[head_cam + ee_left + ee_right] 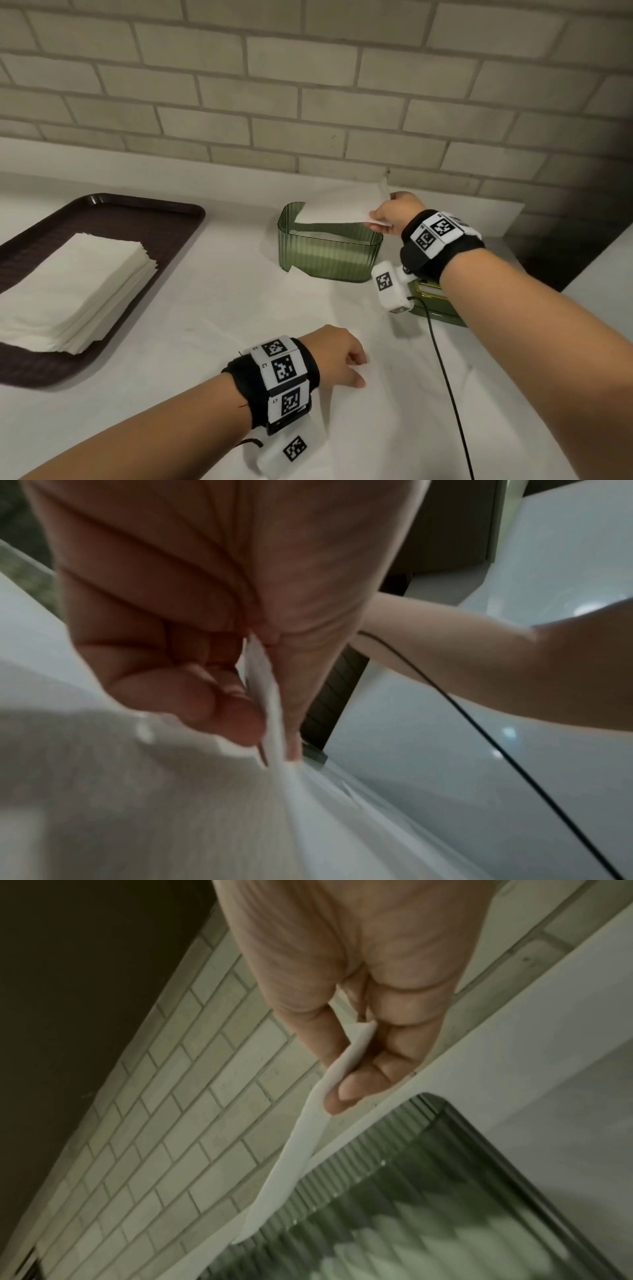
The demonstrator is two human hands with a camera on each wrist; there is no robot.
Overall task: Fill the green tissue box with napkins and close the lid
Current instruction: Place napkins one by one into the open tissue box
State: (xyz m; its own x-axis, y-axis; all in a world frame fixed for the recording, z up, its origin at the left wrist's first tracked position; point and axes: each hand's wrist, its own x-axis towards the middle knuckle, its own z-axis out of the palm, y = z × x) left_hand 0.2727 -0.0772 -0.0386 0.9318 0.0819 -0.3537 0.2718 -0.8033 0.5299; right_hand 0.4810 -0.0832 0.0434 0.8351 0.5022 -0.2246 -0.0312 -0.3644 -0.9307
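The green ribbed tissue box [329, 255] stands open on the white counter near the wall, with white napkins lying inside it. My right hand [390, 214] hovers over its right end and pinches a white napkin [337, 209] between thumb and fingers; the sheet stretches across the box opening. The right wrist view shows the same pinch [337, 1074], with the napkin [291, 1164] hanging toward the box [428, 1191]. My left hand [346, 359] rests low on the counter and pinches [270, 739] another white sheet [205, 804] that lies spread there. The green lid [442, 305] lies under my right wrist.
A dark brown tray [164, 233] at the left holds a stack of white napkins [75, 291]. A black cable [445, 377] runs from my right wrist down across the counter. The tiled wall rises right behind the box. The counter ends at a dark gap on the right.
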